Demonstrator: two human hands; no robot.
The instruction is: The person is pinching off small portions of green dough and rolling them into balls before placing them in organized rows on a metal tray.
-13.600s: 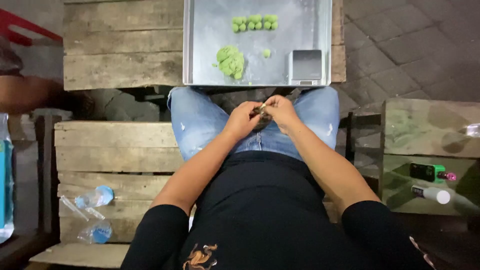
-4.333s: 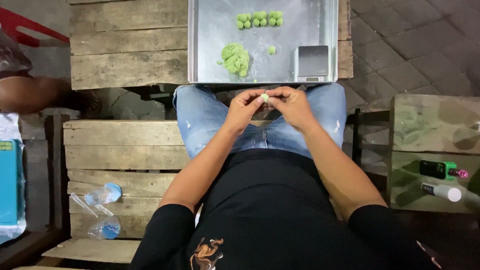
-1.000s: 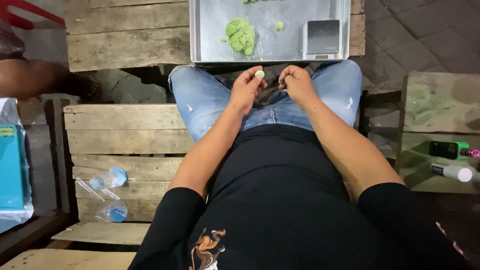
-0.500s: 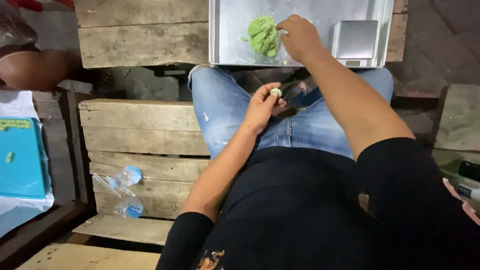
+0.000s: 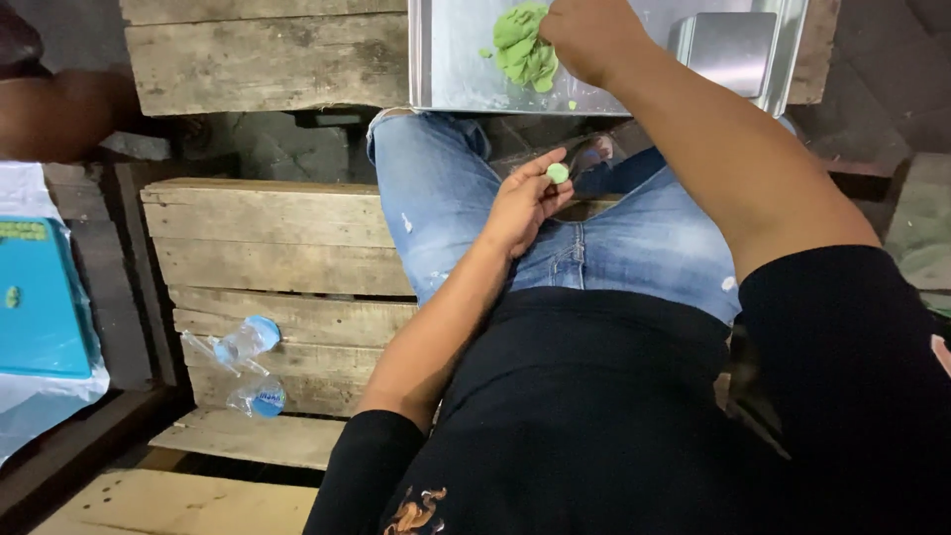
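At far left we note a teal box (image 5: pixel 40 297) and two crushed plastic bottles (image 5: pixel 243 365) on the wooden pallet (image 5: pixel 287 238). Our left hand (image 5: pixel 520 203), over the lap, pinches a small green dough ball (image 5: pixel 558 172) between thumb and fingertips, otherwise loosely curled. Our right hand (image 5: pixel 589 38) is closed down on the green dough lump (image 5: pixel 522 45) in the far metal tray (image 5: pixel 446 59), beside a small scale (image 5: pixel 723 45). We judge a fresh portion is being pinched off; separating it calls for a clean pull.

A flat teal package (image 5: pixel 40 297) in clear plastic wrap lies at far left, yellow-green label on top
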